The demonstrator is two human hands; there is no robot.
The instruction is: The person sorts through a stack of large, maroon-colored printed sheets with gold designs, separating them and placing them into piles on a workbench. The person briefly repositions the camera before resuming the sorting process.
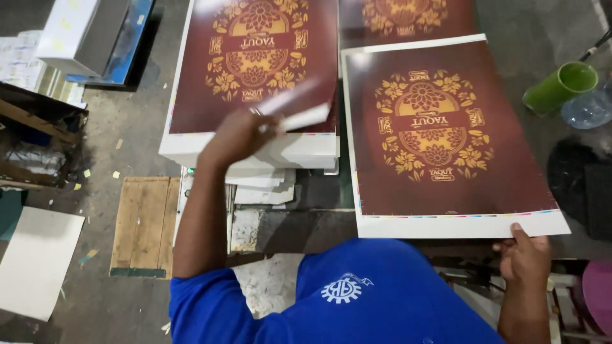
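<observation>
My left hand (237,135) is raised over a tall stack of printed sheets (255,64) and grips a few white paper strips (299,109), which are blurred by motion. The stack's top sheet is dark red with a gold flower ornament. To its right lies another dark red printed sheet (446,127) with a white margin, on top of more of the same. My right hand (524,256) pinches this sheet at its near right corner, thumb on the white margin. A blue shirt (357,299) fills the lower middle of the view.
A green cup (561,86) and a clear plastic container (590,108) lie at the far right. A wooden pallet (143,223) and a white board (35,261) are on the floor at left. Boxes (76,32) are piled at the top left.
</observation>
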